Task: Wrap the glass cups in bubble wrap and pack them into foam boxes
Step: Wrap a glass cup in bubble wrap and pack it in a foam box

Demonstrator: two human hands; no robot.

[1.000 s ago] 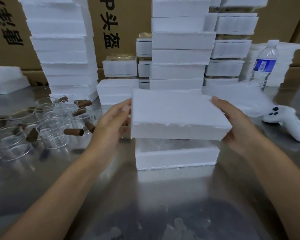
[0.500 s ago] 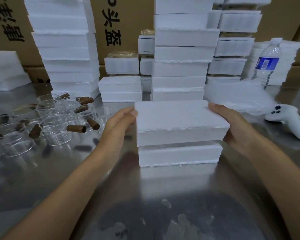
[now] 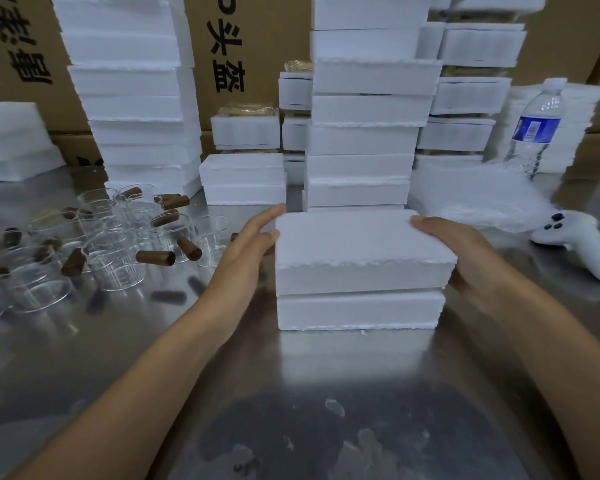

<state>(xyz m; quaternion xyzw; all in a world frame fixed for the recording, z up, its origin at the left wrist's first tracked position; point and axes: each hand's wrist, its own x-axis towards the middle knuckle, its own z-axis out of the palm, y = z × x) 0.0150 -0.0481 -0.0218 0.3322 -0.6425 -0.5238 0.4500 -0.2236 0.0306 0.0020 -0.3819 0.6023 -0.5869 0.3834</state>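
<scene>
A white foam lid [image 3: 361,237] sits on the lower half of a foam box [image 3: 359,310] in the middle of the bench [image 3: 291,393], their edges almost flush, with a thin seam between them. The left hand [image 3: 246,244] lies against the lid's left end with its fingers straight and its thumb at the top corner, pressing rather than gripping. The right hand [image 3: 454,251] grasps the right end, thumb over the top edge and palm cupped round the side; its fingers are hidden behind the foam. Holding both ends likely keeps the lid square over the box so it seats evenly without chipping the crumbly rim. Whatever is packed inside is covered, so I cannot tell whether a wrapped cup is in there. Bare glass cups [image 3: 118,251] with brown stoppers are clustered on the bench to the left, near the left forearm, and a careless sweep could knock them. Sheets of bubble wrap [image 3: 475,199] lie to the right, behind a white controller [image 3: 579,244] and in front of a water bottle [image 3: 536,129]. Tall stacks of foam boxes [image 3: 361,133] stand just behind the box against cardboard cartons [image 3: 250,46], leaving little room to push it back.
</scene>
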